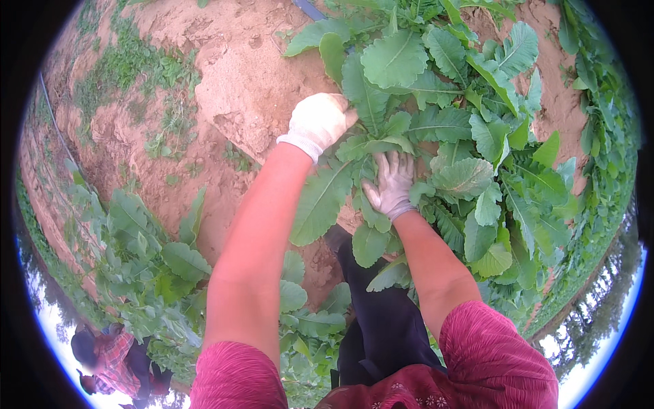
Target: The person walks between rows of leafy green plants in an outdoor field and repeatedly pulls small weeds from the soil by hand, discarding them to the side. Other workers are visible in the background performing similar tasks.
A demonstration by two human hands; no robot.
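Red sleeves (487, 354) are framing both gloved hands: the left hand (319, 121) is closing around leaf stalks of the leafy plant (436, 129) in the soil (225, 82), the right hand (392, 184) pressing spread-fingered; pulling likely needs a firmer base grip.

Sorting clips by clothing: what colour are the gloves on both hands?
White, slightly soiled gloves, best in the head view.

Right fingertips (402, 163) under leaves (409, 129)
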